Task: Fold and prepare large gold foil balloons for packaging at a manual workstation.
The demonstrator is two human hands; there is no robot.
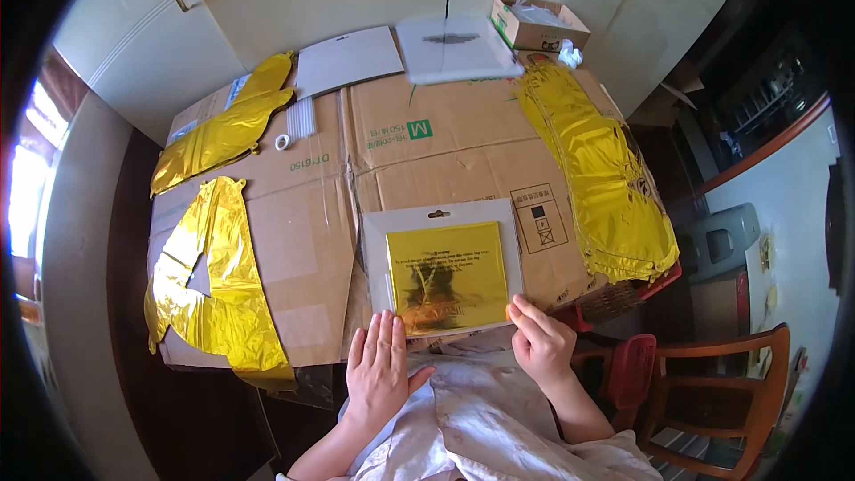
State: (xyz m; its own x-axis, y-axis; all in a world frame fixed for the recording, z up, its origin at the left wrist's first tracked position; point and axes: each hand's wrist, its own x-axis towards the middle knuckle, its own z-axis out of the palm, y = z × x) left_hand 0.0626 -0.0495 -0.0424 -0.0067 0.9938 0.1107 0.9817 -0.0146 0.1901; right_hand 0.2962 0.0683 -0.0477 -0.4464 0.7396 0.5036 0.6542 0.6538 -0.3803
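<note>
In front of me lies a flat package (377, 254): a white card with a hang hole and a square of folded gold foil (472, 254) on it, under clear printed plastic. My left hand (376, 365) rests its straight fingers flat at the package's lower left corner and holds nothing. At the lower right edge my right hand (545, 343) is closed in a pinch on the package's rim. Wrinkled gold foil balloons lie flattened to both sides: one at near left (240, 285), one at far left (232, 129), and a gold foil heap (614, 178) on the right.
Cardboard (419, 160) covers the table. A white card (347, 61) and a clear plastic bag (454, 49) lie at the back, beside a small open box (539, 27) and crumpled tissue (570, 54). White straws (302, 116) and a tape roll (282, 142) sit left. A wooden chair (712, 347) stands right.
</note>
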